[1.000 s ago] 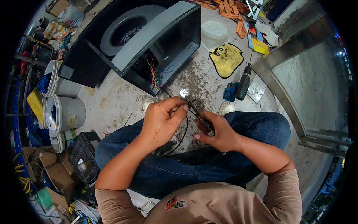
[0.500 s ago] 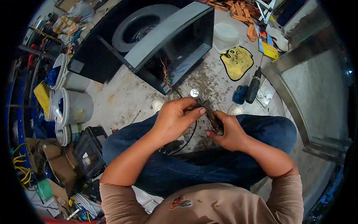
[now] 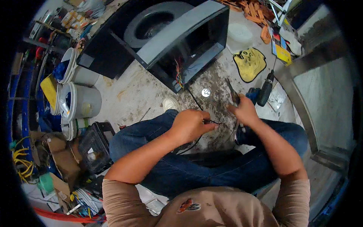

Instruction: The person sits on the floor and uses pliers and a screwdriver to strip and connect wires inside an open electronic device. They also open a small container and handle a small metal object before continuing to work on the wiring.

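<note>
My left hand pinches a black cable near its end, which pokes out past the thumb. The cable runs from the near corner of a black housing, where a bundle of thin coloured wires hangs out. In my right hand is a pair of pliers, jaws pointing away from me and apart from the cable. A small shiny round disc lies on the dirt-strewn floor between the housing and my hands.
To the right are a cordless drill, a yellow cloth and a metal frame. White buckets and a black tool case stand left. Orange straps lie at the far right.
My right hand has moved away from the left, up and to the right, with the pliers. The left hand has come slightly nearer, still on the cable. The whole view has shifted a little.
</note>
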Available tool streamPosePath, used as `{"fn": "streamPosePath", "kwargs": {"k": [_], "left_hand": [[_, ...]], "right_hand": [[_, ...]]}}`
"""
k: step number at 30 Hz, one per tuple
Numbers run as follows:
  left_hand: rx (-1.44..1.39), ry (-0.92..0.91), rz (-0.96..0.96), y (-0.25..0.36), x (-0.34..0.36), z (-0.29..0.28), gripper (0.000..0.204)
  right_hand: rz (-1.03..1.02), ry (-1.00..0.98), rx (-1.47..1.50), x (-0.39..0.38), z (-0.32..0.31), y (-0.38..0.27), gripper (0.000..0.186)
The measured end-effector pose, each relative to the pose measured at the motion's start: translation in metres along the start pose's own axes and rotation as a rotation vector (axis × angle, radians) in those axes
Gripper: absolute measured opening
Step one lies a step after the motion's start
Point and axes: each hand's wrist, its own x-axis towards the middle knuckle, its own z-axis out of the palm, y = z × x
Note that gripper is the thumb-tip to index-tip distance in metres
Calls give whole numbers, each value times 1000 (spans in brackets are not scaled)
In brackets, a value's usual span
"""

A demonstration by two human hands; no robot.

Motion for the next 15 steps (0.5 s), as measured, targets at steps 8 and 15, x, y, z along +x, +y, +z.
{"fn": "streamPosePath", "kwargs": {"k": [8,15], "left_hand": [[88,-266,201,-7,-5,28,19],[58,-219,125,-27,11,20,18]], "right_hand": [[439,-165,-477,69,122,101,77],[432,-196,-559,68,176,151,85]]}}
